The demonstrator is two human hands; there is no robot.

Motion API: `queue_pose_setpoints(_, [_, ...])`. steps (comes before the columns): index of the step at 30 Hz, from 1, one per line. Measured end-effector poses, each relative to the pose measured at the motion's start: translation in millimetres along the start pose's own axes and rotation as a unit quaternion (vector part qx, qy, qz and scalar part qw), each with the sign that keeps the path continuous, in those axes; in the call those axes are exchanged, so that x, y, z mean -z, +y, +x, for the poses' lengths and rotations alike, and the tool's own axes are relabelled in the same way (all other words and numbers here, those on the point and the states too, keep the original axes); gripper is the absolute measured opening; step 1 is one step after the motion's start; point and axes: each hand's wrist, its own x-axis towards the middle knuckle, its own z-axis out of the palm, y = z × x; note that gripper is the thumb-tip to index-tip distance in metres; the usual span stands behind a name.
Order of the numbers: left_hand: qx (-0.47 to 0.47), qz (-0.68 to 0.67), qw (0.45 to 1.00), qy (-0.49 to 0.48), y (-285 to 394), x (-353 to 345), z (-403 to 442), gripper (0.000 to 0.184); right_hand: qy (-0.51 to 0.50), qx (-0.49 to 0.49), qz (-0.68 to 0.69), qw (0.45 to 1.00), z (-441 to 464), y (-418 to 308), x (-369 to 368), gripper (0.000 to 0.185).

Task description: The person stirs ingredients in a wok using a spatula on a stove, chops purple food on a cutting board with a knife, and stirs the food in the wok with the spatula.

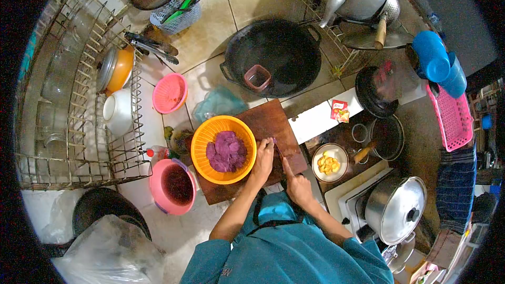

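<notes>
My right hand (298, 188) is closed round the handle of a knife (279, 150), its thin blade pointing away from me over the wooden cutting board (269, 118). Just left of the blade, my left hand (264, 156) has its fingers bent together on the board. A small purple piece (274, 140) shows at its fingertips, mostly hidden. An orange plastic basket (198, 164) sits on the board's left part, beside my left hand. Inside lies a heap of purple pieces (226, 151), too blurred to name their kind.
A pink bowl of dark liquid (178, 183) stands left of the board. Behind it are a pink basket (170, 93), a plastic bag (218, 104) and a black wok (294, 47). Rightward stand a bowl (316, 171) of yellow pieces, a stove (344, 200) and a lidded pot (392, 208).
</notes>
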Motion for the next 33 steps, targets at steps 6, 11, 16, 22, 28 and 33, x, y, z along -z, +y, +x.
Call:
queue_pose_setpoints(6, [0.016, -0.016, 0.999, 0.037, 2.0, -3.5, -2.1, 0.026, 0.004, 0.008, 0.026, 1.0, 7.2, -1.6, 14.1, 0.085])
queue_pose_setpoints(11, [0.009, -0.019, 0.999, 0.049, 5.0, -1.4, -7.9, 0.03, 0.006, 0.004, 0.042, 0.999, 17.9, -2.9, 15.1, 0.086])
queue_pose_setpoints(16, [0.016, -0.029, 0.999, 0.008, 6.2, 6.4, -12.7, 0.037, 0.012, 0.016, 0.057, 0.998, 25.1, -7.9, 15.7, 0.073])
queue_pose_setpoints(22, [0.007, -0.03, 0.999, 0.013, 4.5, 6.1, -13.7, 0.038, 0.008, 0.007, 0.044, 0.999, 31.4, -11.7, 7.9, 0.073])
queue_pose_setpoints(28, [0.005, -0.021, 1.0, 0.003, 5.3, 12.6, -12.9, 0.04, 0.013, 0.013, 0.027, 0.999, 33.4, -13.4, 2.9, 0.074])
queue_pose_setpoints(33, [0.005, -0.002, 1.0, -0.012, 9.6, 18.7, -11.1, 0.041, 0.017, 0.017, 0.03, 0.999, 34.3, -15.3, 0.3, 0.079])
